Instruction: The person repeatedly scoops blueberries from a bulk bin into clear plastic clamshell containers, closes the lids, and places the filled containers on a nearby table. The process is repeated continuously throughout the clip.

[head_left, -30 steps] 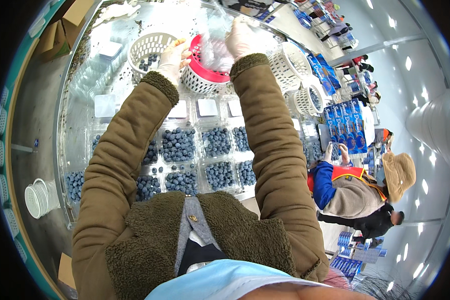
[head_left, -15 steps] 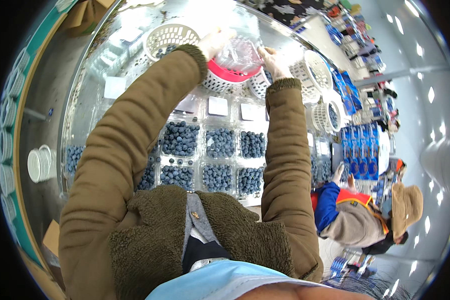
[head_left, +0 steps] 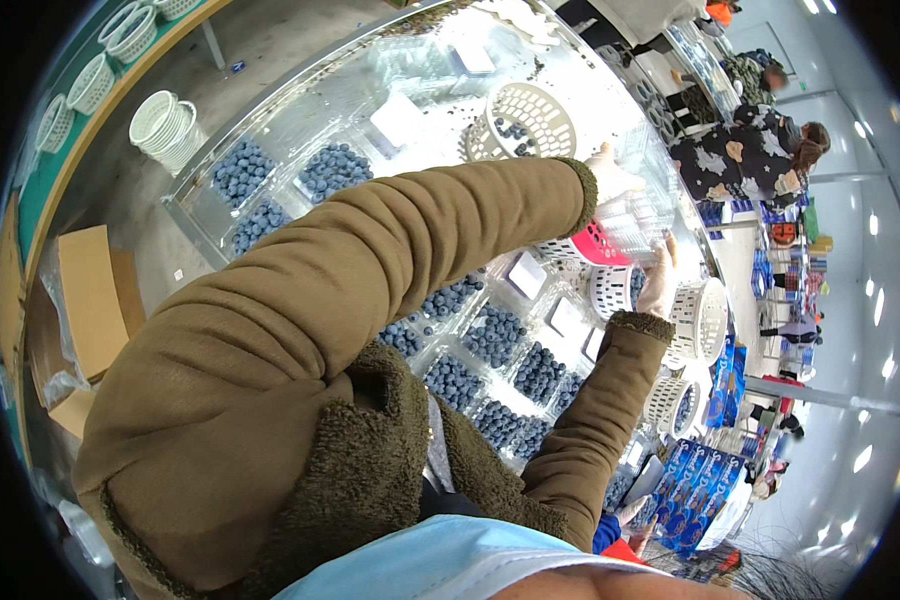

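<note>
Our left hand [head_left: 610, 175] and right hand [head_left: 658, 285] close on the two sides of a clear plastic clamshell box [head_left: 638, 222], the left gripping its upper edge and the right cupping its lower side, so the box hangs between them directly above the pink basket [head_left: 595, 245]. Half a second ago the box sat higher in our view with both hands bunched over that same basket; since then our head has swung left, the left sleeve now sweeps across the middle of the view, and the box has come a little further to the right of the pink basket's rim. We read that as the box being lifted clear of the basket and carried toward the filled rows, though we cannot tell whether it holds berries. The left arm reaches long and nearly straight, forearm crossing over the desk [head_left: 270, 60]; the right arm is bent sharply at the elbow, wrist turned up. Just left of the pink basket stands a white basket [head_left: 530, 115] with a few berries; below the pink basket lie open trays of blueberries [head_left: 495, 335]; right of it stand more white baskets [head_left: 705, 320].
</note>
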Demonstrator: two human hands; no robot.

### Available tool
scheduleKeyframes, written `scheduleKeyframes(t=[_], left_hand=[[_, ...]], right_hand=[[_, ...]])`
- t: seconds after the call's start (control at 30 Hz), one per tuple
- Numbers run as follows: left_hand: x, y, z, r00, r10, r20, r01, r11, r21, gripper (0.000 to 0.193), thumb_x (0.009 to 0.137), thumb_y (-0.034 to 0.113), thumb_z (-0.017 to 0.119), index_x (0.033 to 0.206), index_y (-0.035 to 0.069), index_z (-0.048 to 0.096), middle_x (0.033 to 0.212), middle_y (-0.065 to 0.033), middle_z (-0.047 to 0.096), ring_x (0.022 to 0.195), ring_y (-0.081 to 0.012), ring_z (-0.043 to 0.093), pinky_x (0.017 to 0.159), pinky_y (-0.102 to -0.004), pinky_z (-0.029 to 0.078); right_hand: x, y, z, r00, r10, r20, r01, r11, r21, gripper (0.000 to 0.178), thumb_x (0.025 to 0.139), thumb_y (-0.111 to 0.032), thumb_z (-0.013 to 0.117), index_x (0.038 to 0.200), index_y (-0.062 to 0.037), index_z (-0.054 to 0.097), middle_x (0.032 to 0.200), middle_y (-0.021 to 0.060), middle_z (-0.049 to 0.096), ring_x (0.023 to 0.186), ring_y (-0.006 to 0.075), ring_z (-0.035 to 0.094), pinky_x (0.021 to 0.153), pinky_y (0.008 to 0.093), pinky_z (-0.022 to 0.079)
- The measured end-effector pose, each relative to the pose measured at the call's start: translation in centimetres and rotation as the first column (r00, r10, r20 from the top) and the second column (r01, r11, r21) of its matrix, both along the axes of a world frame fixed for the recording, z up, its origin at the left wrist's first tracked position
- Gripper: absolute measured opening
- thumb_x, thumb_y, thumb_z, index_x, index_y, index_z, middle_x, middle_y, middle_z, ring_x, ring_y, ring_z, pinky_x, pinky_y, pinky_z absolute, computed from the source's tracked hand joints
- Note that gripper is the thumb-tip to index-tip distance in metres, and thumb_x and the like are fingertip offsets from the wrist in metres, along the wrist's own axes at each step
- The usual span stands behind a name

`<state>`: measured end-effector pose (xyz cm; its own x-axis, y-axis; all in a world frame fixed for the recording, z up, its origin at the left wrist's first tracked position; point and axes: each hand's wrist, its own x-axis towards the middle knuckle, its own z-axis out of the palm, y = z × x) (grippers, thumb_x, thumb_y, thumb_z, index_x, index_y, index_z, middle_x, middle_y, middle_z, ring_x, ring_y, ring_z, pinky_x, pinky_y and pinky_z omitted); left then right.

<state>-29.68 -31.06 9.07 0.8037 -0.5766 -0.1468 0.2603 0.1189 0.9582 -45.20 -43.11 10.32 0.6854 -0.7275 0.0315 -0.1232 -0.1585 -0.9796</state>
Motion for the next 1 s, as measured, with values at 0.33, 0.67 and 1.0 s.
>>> scheduleKeyframes(t=[0.33,0.67,1.0], left_hand=[[-5.6,7.7,5.2,1.0,-0.017,-0.023,0.003,0.85,-0.527,0.076,0.067,0.01,0.07,0.131,-0.002,0.029,0.114,-0.0152,0.051,0.097,-0.021,0.055,0.081,-0.0297,0.047],[-12.7,34.0,1.9,0.985,0.169,-0.041,-0.173,0.929,-0.328,0.087,0.068,0.002,0.059,0.139,0.01,0.009,0.129,-0.0157,0.038,0.101,-0.0169,0.052,0.082,-0.0283,0.046],[-8.2,61.6,-0.2,0.534,0.846,-0.007,-0.759,0.475,-0.445,0.044,0.075,0.003,0.057,0.118,0.005,0.045,0.104,-0.0078,0.054,0.093,-0.0198,0.055,0.078,-0.0328,0.05]], right_hand=[[-3.2,10.7,7.2,0.915,0.158,0.371,-0.061,0.963,-0.261,0.052,0.077,0.002,0.043,0.128,-0.0051,0.038,0.129,0.0126,0.037,0.116,0.0216,0.037,0.096,0.034,0.032],[-6.7,27.9,2.2,0.705,0.669,0.237,-0.585,0.737,-0.339,0.069,0.077,-0.026,0.065,0.131,-0.0003,0.03,0.133,0.0156,0.034,0.119,0.0247,0.036,0.098,0.0371,0.031],[-1.0,36.0,-3.3,0.715,0.674,-0.186,-0.696,0.66,-0.283,0.033,0.08,-0.004,0.056,0.113,-0.0023,0.054,0.092,0.009,0.06,0.077,0.0127,0.058,0.068,0.024,0.047]])
